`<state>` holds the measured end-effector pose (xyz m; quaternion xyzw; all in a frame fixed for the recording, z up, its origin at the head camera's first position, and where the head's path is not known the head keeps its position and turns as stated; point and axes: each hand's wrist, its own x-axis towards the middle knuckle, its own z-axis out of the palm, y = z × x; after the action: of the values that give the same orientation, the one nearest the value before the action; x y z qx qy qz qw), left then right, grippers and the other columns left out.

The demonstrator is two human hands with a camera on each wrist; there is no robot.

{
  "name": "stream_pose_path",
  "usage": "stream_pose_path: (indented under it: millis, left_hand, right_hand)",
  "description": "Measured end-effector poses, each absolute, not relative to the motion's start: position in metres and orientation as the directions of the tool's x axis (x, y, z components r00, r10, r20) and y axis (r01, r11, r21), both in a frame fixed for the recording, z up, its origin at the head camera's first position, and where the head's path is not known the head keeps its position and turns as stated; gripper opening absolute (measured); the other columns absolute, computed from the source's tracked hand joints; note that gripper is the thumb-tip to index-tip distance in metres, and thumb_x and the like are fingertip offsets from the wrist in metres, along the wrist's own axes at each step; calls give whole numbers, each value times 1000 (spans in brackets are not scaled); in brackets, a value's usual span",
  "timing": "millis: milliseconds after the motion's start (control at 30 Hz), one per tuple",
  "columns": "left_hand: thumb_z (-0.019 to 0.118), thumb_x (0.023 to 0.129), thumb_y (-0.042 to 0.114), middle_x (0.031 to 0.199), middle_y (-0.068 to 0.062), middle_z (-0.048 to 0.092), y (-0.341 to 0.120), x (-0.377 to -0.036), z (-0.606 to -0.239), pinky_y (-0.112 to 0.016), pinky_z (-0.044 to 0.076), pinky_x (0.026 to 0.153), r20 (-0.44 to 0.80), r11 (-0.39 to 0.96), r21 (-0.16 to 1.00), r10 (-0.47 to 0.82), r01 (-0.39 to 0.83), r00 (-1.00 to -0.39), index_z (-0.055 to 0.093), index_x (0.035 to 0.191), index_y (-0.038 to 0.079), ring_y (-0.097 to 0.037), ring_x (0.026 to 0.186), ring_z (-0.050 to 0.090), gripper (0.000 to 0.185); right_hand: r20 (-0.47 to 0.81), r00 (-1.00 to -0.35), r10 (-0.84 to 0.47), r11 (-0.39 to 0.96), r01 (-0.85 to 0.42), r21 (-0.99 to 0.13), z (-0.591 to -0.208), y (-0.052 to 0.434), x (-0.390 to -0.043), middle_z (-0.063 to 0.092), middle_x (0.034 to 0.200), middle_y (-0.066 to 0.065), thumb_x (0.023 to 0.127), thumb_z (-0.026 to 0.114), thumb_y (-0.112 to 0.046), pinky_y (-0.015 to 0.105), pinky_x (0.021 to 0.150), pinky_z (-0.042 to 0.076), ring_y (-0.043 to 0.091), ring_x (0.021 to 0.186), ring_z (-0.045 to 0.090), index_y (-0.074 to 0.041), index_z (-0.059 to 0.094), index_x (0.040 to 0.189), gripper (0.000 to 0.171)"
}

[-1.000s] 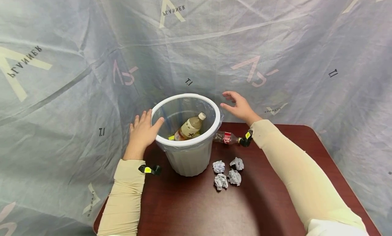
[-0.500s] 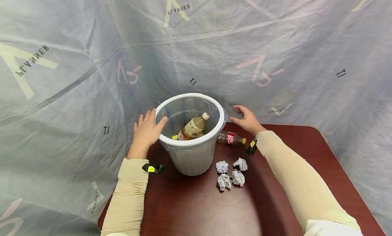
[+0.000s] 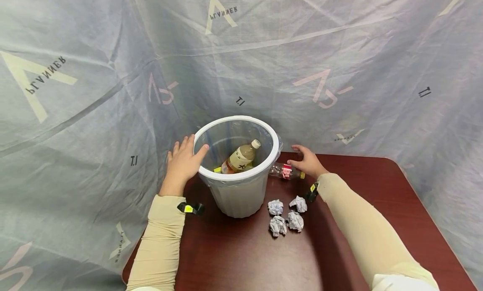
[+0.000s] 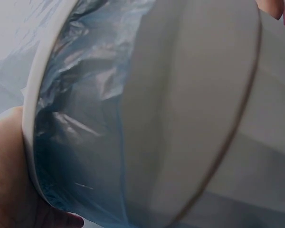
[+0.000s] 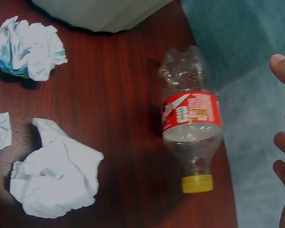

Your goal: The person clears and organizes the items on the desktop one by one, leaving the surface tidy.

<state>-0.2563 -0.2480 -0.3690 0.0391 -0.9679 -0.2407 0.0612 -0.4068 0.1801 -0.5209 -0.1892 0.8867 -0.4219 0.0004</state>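
A light grey bin (image 3: 239,196) with a white rim and a clear plastic liner stands on the table. My left hand (image 3: 183,163) rests against the left side of its rim, fingers spread and fairly straight, the thumb over the edge. Inside lies a labelled bottle (image 3: 239,159) with a pale cap. To the right of the bin, an empty clear plastic bottle (image 5: 192,118) with a red label and yellow cap lies on its side. My right hand (image 3: 308,162) hovers just beyond it, fingers apart and holding nothing; in the right wrist view a gap separates fingertips and bottle.
Several crumpled paper balls (image 3: 295,222) lie in a cluster on the dark red-brown table (image 3: 241,257), in front of the lying bottle. Grey printed sheeting (image 3: 245,64) hangs behind and to the left. Something yellow (image 3: 217,170) shows low inside the bin.
My right hand has come down from beside the bin's rim to close by the lying bottle. The left hand stays at the rim. The head view has shifted slightly.
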Motion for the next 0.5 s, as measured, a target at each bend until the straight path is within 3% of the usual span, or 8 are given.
stream_pose_path:
  millis: [500]
  left_hand:
    - [32, 99, 71, 168, -18, 14, -247, -256, -369, -69, -1, 117, 97, 877, 478, -114, -54, -989, 15, 164, 14, -47, 153, 2, 88]
  right_hand:
    - [149, -935, -323, 570, -318, -757, -558, 180, -394, 50, 142, 29, 85, 80, -17, 61, 108, 36, 44, 131, 46, 0, 47, 147, 72]
